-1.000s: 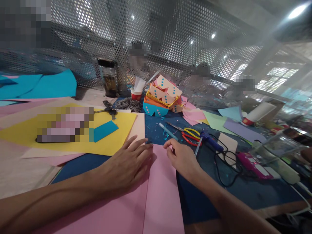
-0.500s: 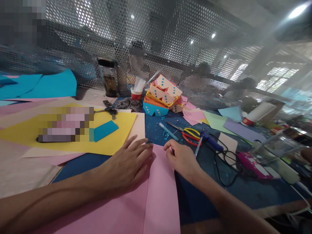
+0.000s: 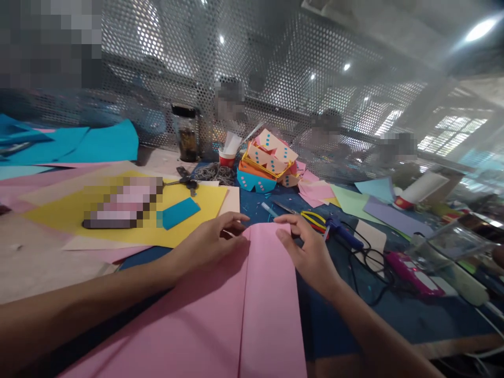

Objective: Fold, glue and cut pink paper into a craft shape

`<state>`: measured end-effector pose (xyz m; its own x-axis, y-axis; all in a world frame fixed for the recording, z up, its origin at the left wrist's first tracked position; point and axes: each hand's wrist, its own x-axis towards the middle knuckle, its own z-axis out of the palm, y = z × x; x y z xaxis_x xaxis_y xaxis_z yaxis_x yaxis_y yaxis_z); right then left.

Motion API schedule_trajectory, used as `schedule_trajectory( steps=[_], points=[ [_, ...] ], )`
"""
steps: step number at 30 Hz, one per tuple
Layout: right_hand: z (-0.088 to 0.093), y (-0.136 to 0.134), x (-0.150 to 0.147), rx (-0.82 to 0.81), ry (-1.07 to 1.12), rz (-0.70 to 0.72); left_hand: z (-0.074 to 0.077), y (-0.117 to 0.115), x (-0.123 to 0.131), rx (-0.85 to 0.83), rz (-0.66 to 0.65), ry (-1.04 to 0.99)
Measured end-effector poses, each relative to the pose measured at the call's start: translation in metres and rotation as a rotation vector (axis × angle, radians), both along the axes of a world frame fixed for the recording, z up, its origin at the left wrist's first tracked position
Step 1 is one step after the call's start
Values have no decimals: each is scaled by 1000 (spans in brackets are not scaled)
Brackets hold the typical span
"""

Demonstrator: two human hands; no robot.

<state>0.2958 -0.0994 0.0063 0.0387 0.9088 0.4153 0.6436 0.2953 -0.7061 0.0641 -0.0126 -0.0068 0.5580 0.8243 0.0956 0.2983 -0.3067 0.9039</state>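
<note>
A large sheet of pink paper lies before me with a lengthwise folded strip along its right side. At the far end of the fold, my left hand is curled, its thumb and fingers at the paper's edge. My right hand pinches the strip's far right corner, thumb on top and fingers behind. The far end of the strip bulges up slightly between the hands. Just beyond my right hand are a glue stick and pliers with red and yellow handles.
Yellow paper, a blue card and a blurred phone lie left. Behind stand a jar, a paper cup and stacked paper crowns. A corded blue glue gun and a magenta box lie right.
My left hand has risen from lying flat on the fold to a curled grip at its far end. My right hand has moved onto the strip's corner. The view has shifted slightly.
</note>
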Motion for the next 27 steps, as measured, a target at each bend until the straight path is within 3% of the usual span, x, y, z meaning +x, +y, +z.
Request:
schedule_trajectory(
  steps=[4, 8, 13, 18, 22, 27],
  points=[
    [0, -1, 0, -26, 67, 38, 1, 7, 2, -221, -50, -89],
    [5, 3, 4, 30, -77, -17, 0, 7, 2, -235, -34, -116],
    [27, 13, -13, 151, -358, 11, 3, 2, 2, -206, -28, -132],
    [36, 26, -42, -85, -447, 60, 5, 0, -1, -185, -32, -133],
    [35, 31, -48, -215, -347, 28, 2, 2, -3, -198, -15, -129],
    [32, 36, -43, -261, -191, 105, 2, 5, -2, -196, 0, -127]
  ],
)
